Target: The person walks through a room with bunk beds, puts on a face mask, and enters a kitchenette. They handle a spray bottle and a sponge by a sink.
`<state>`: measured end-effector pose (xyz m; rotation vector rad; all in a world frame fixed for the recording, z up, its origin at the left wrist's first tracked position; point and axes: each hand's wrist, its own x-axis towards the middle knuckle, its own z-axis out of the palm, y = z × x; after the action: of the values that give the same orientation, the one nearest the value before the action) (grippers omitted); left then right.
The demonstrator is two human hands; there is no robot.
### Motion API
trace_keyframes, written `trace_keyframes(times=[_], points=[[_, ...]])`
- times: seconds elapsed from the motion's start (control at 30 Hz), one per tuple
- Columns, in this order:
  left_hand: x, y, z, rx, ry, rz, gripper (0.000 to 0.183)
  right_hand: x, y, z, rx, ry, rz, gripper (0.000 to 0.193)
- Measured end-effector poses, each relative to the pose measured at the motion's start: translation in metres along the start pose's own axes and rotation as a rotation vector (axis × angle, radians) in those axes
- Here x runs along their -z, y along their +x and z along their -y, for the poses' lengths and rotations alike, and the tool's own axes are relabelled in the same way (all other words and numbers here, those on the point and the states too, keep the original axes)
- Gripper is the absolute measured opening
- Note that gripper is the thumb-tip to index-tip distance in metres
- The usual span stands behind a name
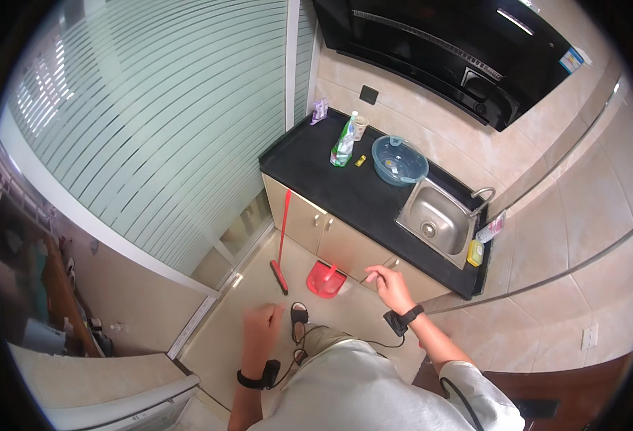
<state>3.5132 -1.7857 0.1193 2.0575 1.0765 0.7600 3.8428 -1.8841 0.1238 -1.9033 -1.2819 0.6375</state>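
My left hand [262,325] is raised in front of me at the lower middle, smeared by motion, and its fingers do not show clearly. Nearest to it is a red-handled broom [280,244], which leans against the cabinet with its dark bristles on the floor. To the right, my right hand [392,285] hangs in the air with loosely bent fingers apart and nothing in it. A red dustpan [325,280] lies on the floor between the two hands, touched by neither. Both wrists wear black straps with a cable.
Ahead stands a black counter [316,169] with a blue plastic basin [400,162], a green-and-white pouch [343,147], a paper cup [360,128] and a steel sink [435,223]. A black range hood [431,43] hangs above. A striped glass partition [165,108] borders the left.
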Motion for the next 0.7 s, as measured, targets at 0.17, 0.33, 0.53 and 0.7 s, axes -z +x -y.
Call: trace_keyframes(times=[0.17, 0.33, 0.53, 0.7], points=[[-0.002, 0.057, 0.011, 0.064, -0.001, -0.059, 0.022, -0.043, 0.044, -0.017, 0.031, 0.085, 0.029, 0.038], [0.001, 0.142, 0.016, -0.003, -0.005, 0.035, 0.020, -0.064, 0.094, -0.038, 0.039, 0.166, -0.096, 0.032], [-0.012, 0.243, 0.024, -0.051, 0.136, 0.267, 0.017, -0.055, 0.125, -0.061, -0.042, 0.170, -0.210, 0.034], [-0.039, 0.316, -0.004, -0.144, -0.057, 0.297, 0.025, -0.033, 0.117, -0.058, -0.141, 0.144, -0.312, 0.033]])
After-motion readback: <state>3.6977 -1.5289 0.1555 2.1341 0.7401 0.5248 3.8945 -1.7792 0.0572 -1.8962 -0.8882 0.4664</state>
